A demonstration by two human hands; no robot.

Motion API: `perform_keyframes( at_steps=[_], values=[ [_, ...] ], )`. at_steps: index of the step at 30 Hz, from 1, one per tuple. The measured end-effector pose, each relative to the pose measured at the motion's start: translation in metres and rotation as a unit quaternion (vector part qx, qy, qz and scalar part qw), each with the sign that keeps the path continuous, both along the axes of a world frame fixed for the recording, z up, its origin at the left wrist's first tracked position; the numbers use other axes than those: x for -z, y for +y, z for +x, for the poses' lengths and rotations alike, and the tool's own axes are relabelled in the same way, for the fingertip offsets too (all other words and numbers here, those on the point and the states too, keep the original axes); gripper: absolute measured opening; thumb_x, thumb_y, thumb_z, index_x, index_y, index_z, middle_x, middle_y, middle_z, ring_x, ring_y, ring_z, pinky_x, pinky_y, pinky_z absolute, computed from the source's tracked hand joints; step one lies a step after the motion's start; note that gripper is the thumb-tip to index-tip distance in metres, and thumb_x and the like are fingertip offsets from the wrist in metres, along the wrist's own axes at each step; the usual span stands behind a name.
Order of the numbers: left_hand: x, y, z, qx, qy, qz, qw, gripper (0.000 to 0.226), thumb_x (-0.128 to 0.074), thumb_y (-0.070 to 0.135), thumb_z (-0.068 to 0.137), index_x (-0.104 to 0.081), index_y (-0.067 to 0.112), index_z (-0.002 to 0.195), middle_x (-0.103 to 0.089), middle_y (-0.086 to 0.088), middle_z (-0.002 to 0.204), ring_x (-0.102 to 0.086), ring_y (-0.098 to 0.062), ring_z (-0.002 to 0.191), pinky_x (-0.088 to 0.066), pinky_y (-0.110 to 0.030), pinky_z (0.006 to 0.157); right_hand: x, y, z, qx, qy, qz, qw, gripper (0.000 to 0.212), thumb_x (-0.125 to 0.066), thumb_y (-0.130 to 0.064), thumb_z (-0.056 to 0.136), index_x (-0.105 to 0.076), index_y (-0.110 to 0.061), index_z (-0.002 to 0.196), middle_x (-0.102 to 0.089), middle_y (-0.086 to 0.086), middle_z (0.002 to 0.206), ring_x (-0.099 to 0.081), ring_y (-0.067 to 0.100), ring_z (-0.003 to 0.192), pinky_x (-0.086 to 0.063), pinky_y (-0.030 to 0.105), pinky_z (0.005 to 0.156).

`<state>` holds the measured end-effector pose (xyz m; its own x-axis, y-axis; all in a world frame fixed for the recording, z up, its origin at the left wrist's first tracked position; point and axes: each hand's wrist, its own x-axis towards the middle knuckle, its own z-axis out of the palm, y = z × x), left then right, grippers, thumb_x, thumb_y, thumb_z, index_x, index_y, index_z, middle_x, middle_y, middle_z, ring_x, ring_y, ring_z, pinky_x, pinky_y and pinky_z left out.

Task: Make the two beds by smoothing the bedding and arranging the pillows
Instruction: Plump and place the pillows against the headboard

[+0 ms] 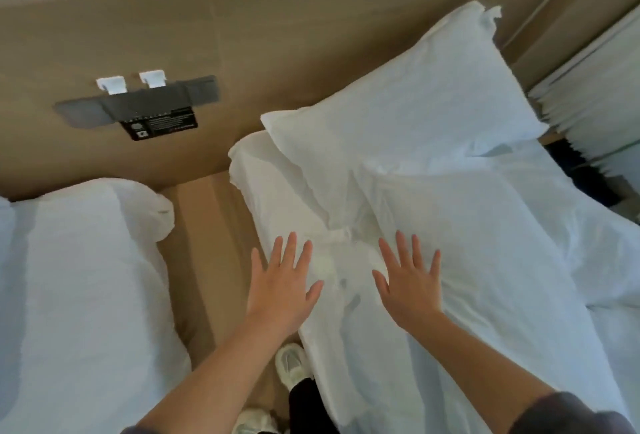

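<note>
Pillows (398, 97) (478, 243), two, on right bed (609, 253); left hand (280, 291), right hand (412, 291) flat.

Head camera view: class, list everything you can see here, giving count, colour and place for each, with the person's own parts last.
rear pillow: one, white, right bed, leaning on the wall panel
front pillow: one, white, right bed, nearer
bedding: white, rumpled, right bed
left bed: one, white bedding, lower left
wall panel: tan, behind both beds
switch plate: one, dark grey, on the wall panel
clips: two, white, above the switch plate
curtain: pale, far right
shoes: two, white, floor between beds
left hand: fingers spread, on the bedding
right hand: fingers spread, alongside
</note>
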<state>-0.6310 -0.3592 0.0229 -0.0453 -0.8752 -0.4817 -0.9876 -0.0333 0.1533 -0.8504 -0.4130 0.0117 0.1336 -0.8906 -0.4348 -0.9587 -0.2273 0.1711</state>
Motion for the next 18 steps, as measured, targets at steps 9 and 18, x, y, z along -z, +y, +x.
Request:
perform_keyframes(
  at_steps=[9, 18],
  values=[
    [0.028, -0.103, -0.132, 0.125, 0.011, 0.034, 0.992, 0.071, -0.018, 0.058, 0.099, 0.005, 0.022, 0.155, 0.011, -0.005, 0.163, 0.009, -0.026, 0.150, -0.004, -0.057, 0.118, 0.031, -0.048, -0.163, 0.272, 0.006, 0.056, 0.961, 0.091, -0.034, -0.075, 0.087, 0.018, -0.036, 0.151, 0.024, 0.005, 0.160, 0.013, 0.040, 0.147, -0.018, 0.073, 0.106],
    [0.096, -0.135, -0.235, 0.037, 0.100, 0.111, 0.988, 0.084, -0.038, 0.063, 0.093, 0.004, 0.024, 0.154, -0.006, -0.012, 0.159, -0.034, -0.033, 0.137, -0.037, -0.044, 0.103, 0.099, -0.063, -0.208, 0.250, -0.038, 0.040, 0.967, 0.092, -0.009, -0.086, 0.079, 0.030, -0.037, 0.146, 0.036, 0.009, 0.155, 0.027, 0.042, 0.143, 0.002, 0.077, 0.105]
  ],
)
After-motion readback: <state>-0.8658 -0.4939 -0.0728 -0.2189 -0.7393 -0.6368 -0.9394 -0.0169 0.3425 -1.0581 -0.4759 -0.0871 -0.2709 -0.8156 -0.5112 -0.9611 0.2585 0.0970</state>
